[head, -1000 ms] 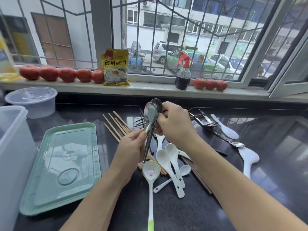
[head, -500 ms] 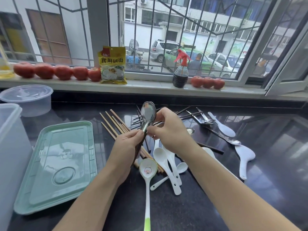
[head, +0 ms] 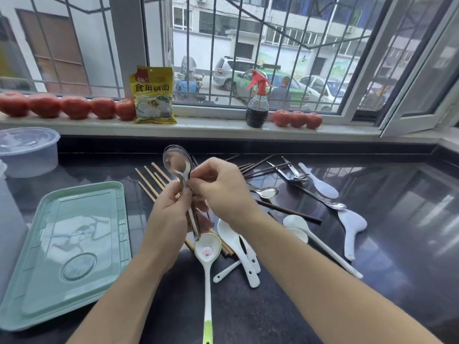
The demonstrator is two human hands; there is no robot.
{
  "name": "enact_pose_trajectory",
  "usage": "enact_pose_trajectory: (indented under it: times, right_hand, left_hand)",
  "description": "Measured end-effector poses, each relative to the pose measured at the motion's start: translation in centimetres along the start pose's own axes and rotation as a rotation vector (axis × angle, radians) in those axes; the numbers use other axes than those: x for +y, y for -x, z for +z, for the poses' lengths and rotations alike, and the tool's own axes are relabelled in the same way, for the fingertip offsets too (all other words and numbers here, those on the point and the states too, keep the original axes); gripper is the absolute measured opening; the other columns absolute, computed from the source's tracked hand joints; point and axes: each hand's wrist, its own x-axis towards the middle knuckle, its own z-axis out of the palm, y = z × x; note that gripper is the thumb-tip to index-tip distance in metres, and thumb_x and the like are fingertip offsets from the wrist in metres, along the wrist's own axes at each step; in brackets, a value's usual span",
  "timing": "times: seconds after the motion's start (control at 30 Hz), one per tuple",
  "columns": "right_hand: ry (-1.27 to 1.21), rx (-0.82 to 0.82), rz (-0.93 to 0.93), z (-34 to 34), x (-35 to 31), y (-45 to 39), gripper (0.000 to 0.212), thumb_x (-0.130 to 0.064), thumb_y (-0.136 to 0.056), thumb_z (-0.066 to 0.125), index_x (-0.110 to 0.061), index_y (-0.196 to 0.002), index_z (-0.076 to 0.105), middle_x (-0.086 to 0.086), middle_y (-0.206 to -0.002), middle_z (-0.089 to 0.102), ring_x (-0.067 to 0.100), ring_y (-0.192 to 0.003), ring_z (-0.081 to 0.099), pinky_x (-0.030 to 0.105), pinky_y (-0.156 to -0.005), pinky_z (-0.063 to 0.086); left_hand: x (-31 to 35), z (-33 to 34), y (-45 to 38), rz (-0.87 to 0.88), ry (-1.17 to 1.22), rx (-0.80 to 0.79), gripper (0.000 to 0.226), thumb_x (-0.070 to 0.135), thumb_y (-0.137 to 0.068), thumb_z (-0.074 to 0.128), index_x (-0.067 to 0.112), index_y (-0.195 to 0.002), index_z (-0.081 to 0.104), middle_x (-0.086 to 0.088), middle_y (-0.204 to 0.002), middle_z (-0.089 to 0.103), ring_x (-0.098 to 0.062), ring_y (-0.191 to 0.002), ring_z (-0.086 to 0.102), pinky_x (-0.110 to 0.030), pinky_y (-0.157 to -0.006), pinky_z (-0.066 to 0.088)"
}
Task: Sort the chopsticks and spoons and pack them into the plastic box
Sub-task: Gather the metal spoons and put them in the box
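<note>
Shiny metal spoons point(head: 176, 163), stacked bowl on bowl and upright, are held above the middle of a dark glossy desk point(head: 397, 244). The left hand point(head: 167, 219) grips their handles; the right hand point(head: 218, 192) pinches the stack just below the bowls. On the desk at 6 o'clock lie white ceramic spoons point(head: 232, 240), wooden chopsticks point(head: 149, 181) behind the hands, a pale green lid point(head: 67, 247) at 9 o'clock. A barred window — street outside — fills 12 o'clock. The plastic box point(head: 10, 229) is cut off at the left edge.
</note>
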Motion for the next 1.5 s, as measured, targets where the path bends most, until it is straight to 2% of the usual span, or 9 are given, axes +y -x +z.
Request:
enact_pose_trajectory:
  times: [0.13,0.23,0.37,0.6,0.93,1.13,1.3,1.4,1.5]
  right_hand:
    - [0.620,0.287,0.060,-6.5,3.0,-3.6,0.019,-0.033,-0.093,0.062,-0.016,-0.097,0.071,0.004,-0.096,0.072,0.028,-0.097,0.067,0.041,-0.086,0.054]
    - [0.993,0.256,0.448,-12.7,7.2,-4.4,0.043,-0.046,-0.094,0.052,-0.008,-0.111,0.064,0.017,-0.120,0.063,0.036,-0.112,0.058,0.042,-0.092,0.050]
    - [0.838,0.066,0.591,-14.1,10.1,-4.0,0.032,-0.030,-0.092,0.062,0.000,-0.083,0.068,0.009,-0.078,0.065,0.028,-0.080,0.062,0.032,-0.064,0.046]
    - [0.460,0.586,0.024,-13.8,5.8,-2.2,0.016,-0.022,-0.099,0.058,-0.013,-0.087,0.060,0.000,-0.074,0.068,0.010,-0.065,0.069,0.025,-0.059,0.045]
    - [0.196,0.114,-0.224,-9.7,-0.2,0.9,0.012,-0.005,-0.093,0.069,-0.016,-0.092,0.074,0.003,-0.075,0.071,0.017,-0.053,0.064,0.026,-0.054,0.053]
    - [0.496,0.279,-0.471,-4.9,1.6,0.0,0.007,-0.009,-0.090,0.073,-0.015,-0.093,0.076,-0.006,-0.083,0.058,0.010,-0.070,0.060,0.027,-0.070,0.051]
    - [0.585,0.347,-0.423,-3.6,2.6,-0.5,0.016,-0.016,-0.090,0.074,-0.018,-0.106,0.073,-0.011,-0.086,0.049,-0.004,-0.070,0.049,0.011,-0.073,0.039]
    - [0.519,0.271,-0.306,-3.3,2.2,-1.0,0.031,-0.022,-0.093,0.071,-0.021,-0.124,0.069,-0.005,-0.098,0.058,0.009,-0.077,0.060,0.028,-0.081,0.052]
    - [0.280,0.091,-0.130,-3.7,1.4,-1.4,0.016,-0.018,-0.097,0.065,-0.023,-0.110,0.071,0.000,-0.087,0.073,0.020,-0.065,0.071,0.032,-0.063,0.056]
  left_hand:
    - [-0.2,-0.9,-0.5,-0.074,0.013,0.086,0.025,0.016,-0.112,0.036,0.012,-0.095,0.054,-0.003,-0.060,0.041,-0.009,-0.040,0.029,-0.021,-0.037,0.024]
    - [-0.2,-1.3,-0.8,-0.135,0.061,0.124,0.025,0.016,-0.112,0.035,0.009,-0.101,0.055,-0.003,-0.061,0.040,-0.008,-0.040,0.026,-0.021,-0.037,0.021]
    - [-0.2,-1.1,-0.8,-0.148,0.052,0.123,0.026,0.015,-0.112,0.038,0.008,-0.097,0.058,-0.002,-0.059,0.042,-0.008,-0.040,0.027,-0.020,-0.037,0.021]
    - [-0.6,-1.2,-0.7,-0.032,-0.138,0.139,0.027,0.016,-0.107,0.049,0.007,-0.092,0.070,-0.002,-0.061,0.046,-0.008,-0.047,0.035,-0.018,-0.044,0.030]
    - [-0.9,-0.7,-0.5,-0.096,-0.368,0.112,0.026,0.023,-0.103,0.058,0.019,-0.084,0.076,-0.001,-0.063,0.062,-0.009,-0.050,0.043,-0.033,-0.057,0.034]
    - [-0.2,0.8,0.4,-0.352,-0.199,-0.024,0.048,0.038,-0.109,0.039,0.008,-0.101,0.075,0.000,-0.062,0.052,-0.010,-0.047,0.037,-0.023,-0.047,0.028]
    - [-0.2,0.1,0.0,-0.332,-0.234,-0.094,0.045,0.031,-0.111,0.039,-0.008,-0.114,0.062,0.002,-0.062,0.046,-0.008,-0.046,0.033,-0.022,-0.044,0.026]
    - [-0.3,-0.1,-0.2,-0.292,-0.212,-0.130,0.032,0.016,-0.111,0.039,-0.011,-0.119,0.054,0.003,-0.062,0.046,-0.007,-0.046,0.034,-0.022,-0.044,0.027]
    - [0.3,-0.7,-0.1,-0.311,-0.058,-0.214,0.023,0.009,-0.109,0.041,-0.009,-0.113,0.055,-0.001,-0.069,0.052,-0.012,-0.051,0.041,-0.025,-0.047,0.029]
